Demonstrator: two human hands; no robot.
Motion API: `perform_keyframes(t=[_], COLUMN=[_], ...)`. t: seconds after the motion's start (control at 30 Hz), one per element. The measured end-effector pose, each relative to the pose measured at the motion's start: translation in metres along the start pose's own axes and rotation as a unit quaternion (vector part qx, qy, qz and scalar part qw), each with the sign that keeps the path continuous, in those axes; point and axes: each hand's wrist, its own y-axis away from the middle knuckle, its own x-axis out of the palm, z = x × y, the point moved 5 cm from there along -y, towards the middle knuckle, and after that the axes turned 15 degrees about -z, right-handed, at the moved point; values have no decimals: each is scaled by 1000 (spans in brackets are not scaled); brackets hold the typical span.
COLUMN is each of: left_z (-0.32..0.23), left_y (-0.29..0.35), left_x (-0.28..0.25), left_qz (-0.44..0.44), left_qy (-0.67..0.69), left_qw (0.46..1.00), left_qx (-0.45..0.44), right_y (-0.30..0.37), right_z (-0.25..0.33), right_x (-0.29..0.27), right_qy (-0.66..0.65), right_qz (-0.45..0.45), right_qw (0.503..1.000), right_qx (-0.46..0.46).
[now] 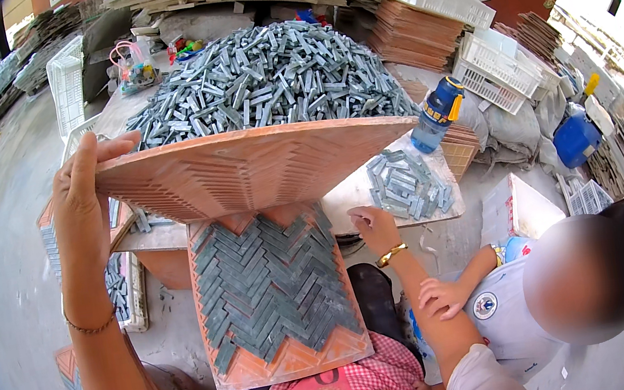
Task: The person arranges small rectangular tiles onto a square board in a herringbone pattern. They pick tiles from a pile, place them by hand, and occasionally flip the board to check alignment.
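Note:
My left hand (80,181) grips an orange-brown grooved mould board (256,163) at its left edge, fingers over the top. The board is raised and tilted, its herringbone-ridged underside towards me. Below it, a second orange-brown board (347,349) rests at my lap. Dark grey stone strips (273,281) lie on it in a herringbone pattern; the raised board hides its far edge. My right hand (375,230) is beside the lower board's right side, fingers curled in, apart from the raised board. Whether it holds anything is hidden.
A big heap of loose grey strips (266,78) covers the table beyond. Right of it stand a blue water bottle (436,116) and a smaller spread of strips (409,184). A child (500,312) at my right touches my right forearm. White crates (495,71) and stacked boards (413,33) stand behind.

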Motion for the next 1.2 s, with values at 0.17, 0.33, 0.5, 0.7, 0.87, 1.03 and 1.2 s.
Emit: perform_keyframes(t=[0.17, 0.33, 0.5, 0.7, 0.87, 1.03, 1.2], left_z=[5, 5, 3, 2, 0, 1, 1], left_y=[-10, -12, -12, -11, -8, -10, -9], left_x=[-4, -4, 0, 1, 2, 3, -1], left_qz=[5, 11, 8, -9, -8, -7, -15], left_qy=[-22, -19, -13, 4, 1, -3, -3], left_qw=[1000, 1000, 1000, 1000, 1000, 1000, 1000], left_qx=[-1, 1, 5, 6, 3, 6, 9], right_y=[2, 0, 1, 0, 0, 5, 4], right_z=[0, -10, -13, -2, -7, -7, -5], right_x=[45, 61, 62, 60, 63, 58, 60], right_qy=[19, 45, 34, 53, 46, 14, 16], right_qz=[-60, -5, 0, -4, 12, 3, 7], right_qw=[991, 995, 997, 997, 999, 1000, 1000], right_qx=[-116, -88, -76, -48, 7, 7, 8])
